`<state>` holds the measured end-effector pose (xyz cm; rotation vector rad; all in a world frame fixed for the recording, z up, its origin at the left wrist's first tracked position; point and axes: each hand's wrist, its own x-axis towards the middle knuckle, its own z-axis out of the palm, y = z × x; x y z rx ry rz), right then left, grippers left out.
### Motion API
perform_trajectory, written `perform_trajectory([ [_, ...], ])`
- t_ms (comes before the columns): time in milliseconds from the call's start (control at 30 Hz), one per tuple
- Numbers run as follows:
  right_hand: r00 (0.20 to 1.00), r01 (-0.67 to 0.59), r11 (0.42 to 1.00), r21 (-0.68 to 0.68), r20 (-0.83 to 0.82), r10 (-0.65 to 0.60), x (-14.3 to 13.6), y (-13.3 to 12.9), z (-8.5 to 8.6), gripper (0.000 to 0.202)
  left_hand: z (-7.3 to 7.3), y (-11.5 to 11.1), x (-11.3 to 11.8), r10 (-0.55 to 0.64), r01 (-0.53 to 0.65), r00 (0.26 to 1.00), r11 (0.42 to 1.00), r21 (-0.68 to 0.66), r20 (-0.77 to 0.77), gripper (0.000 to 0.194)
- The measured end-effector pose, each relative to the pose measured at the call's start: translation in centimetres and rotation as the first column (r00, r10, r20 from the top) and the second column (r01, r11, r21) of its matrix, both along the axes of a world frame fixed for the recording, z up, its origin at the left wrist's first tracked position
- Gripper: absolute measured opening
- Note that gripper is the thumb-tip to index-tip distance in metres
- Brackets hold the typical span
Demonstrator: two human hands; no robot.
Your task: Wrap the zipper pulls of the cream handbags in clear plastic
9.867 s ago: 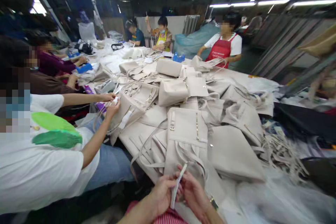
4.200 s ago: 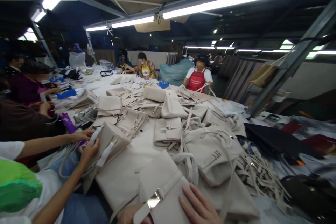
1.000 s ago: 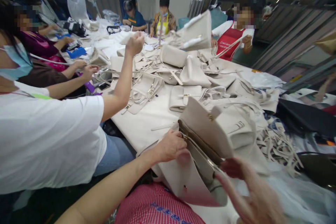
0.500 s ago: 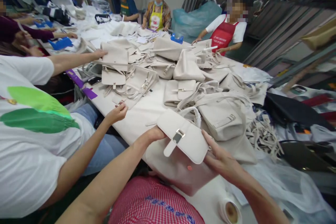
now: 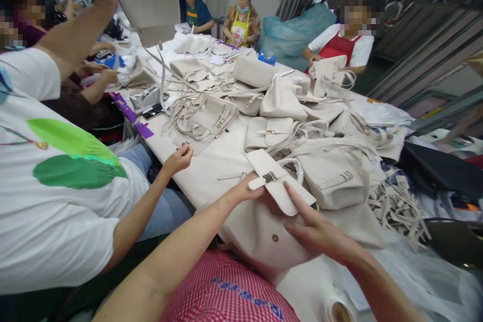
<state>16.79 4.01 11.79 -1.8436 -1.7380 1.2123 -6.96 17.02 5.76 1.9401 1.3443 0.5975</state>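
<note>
1. A beige bag (image 5: 258, 231) sits near centre, between two hands.
2. The left hand (image 5: 246, 190) meets its flap (image 5: 279, 196) at left, fingertips hidden, grip unclear.
3. The right hand (image 5: 320, 234), fingers parted, touches the flap's right side.

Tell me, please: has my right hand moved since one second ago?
Yes: your right hand moved left and upward in view, judged against the buckled bag lying on the table.

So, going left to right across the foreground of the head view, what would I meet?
Co-worker's white shirt, co-worker's lower hand, your left hand, metal buckle on the held bag, your right hand, heap of straps, dark item at the right edge.
</note>
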Motion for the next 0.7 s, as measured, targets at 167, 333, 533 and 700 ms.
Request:
perform_trajectory([
  [167,0.991,0.022,0.993,-0.116,-0.127,-0.037,1.3,0.1,-0.4,0.083,-1.7,-0.7,9.0,-0.324,0.329,0.916,0.944,0.021,0.236,0.026],
  [333,0.989,0.032,0.998,-0.048,-0.144,-0.038,1.2,-0.3,-0.7,0.081,-2.0,-0.7,7.3,-0.366,0.366,0.86,0.928,0.069,0.357,0.028],
  [533,0.952,0.261,0.947,0.189,-0.214,-0.22,1.2,-1.5,-2.7,0.049,-0.4,-4.1,5.7,-0.234,0.304,0.81,0.952,-0.044,0.537,0.027],
  [700,0.887,0.426,0.843,0.329,-0.334,-0.318,1.1,-3.2,-4.5,0.025,-0.3,-7.1,3.6,0.08,-0.061,0.864,0.997,-0.055,0.498,0.038],
])
